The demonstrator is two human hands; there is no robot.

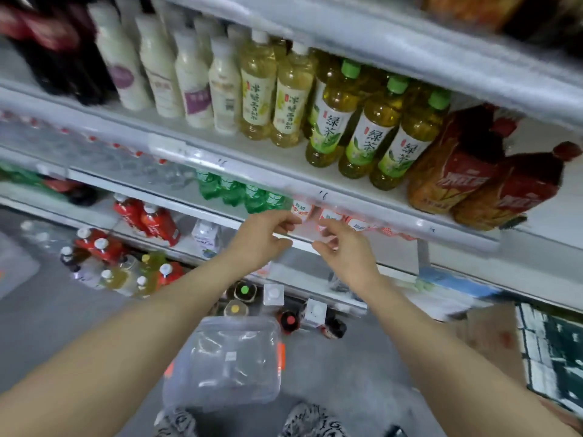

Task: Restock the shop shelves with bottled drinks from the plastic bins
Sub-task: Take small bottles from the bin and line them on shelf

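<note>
Both my arms reach to the shelf under the green tea row. There, small bottles with white-and-red labels stand in a line behind the shelf rail. My left hand touches the leftmost small bottle with fairly straight fingers, its thumb apart below. My right hand curls its fingers and thumb around the lower part of the neighbouring small bottle; blur hides the contact. A clear plastic bin with orange latches sits on the floor between my feet and looks empty.
Green tea bottles, yellow drinks and white bottles fill the shelf above. Green bottles stand left of my hands. Loose bottles and a cluster of mixed bottles stand on the grey floor. A cardboard box lies at right.
</note>
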